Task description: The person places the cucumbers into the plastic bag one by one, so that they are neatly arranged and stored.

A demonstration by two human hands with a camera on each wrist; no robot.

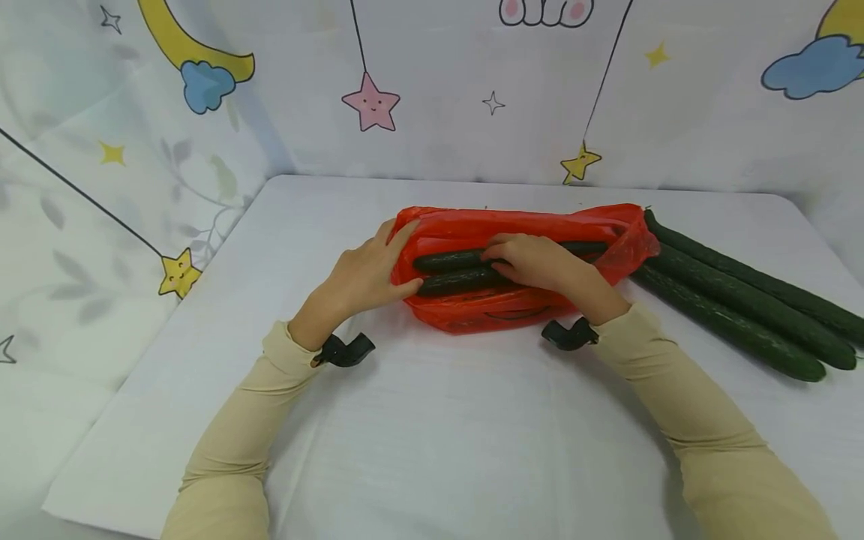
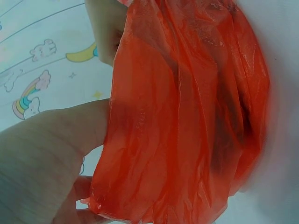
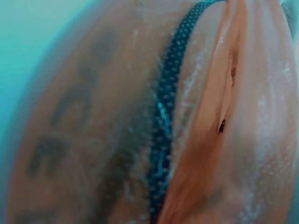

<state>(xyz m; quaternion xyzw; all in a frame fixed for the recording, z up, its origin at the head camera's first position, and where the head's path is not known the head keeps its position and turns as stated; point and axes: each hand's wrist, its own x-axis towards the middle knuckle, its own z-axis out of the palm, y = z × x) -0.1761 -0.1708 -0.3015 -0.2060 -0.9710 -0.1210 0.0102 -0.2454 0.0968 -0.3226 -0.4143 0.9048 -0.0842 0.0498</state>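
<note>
A red plastic bag (image 1: 445, 319) lies on its side with its long opening facing up. Two dark green cucumbers (image 1: 439, 286) show inside it, side by side. My right hand (image 1: 540, 262) reaches into the opening, its fingers curled over a cucumber; the fingertips are partly hidden. At the bag's left end, my left hand (image 1: 361, 274) spreads thumb and fingers against the rim. In the left wrist view the bag (image 2: 163, 130) covers most of that hand's fingertips. The right wrist view is filled by blurred bag film (image 3: 93, 116) and a dark bumpy cucumber (image 3: 163, 116).
Several long cucumbers (image 1: 749, 300) lie slanting at the right, their far ends against the bag. All of it rests on a white-covered table (image 1: 432, 435). A printed cloth (image 1: 439, 142) with stars and moons hangs behind. Each wrist wears a black mount (image 1: 347, 351).
</note>
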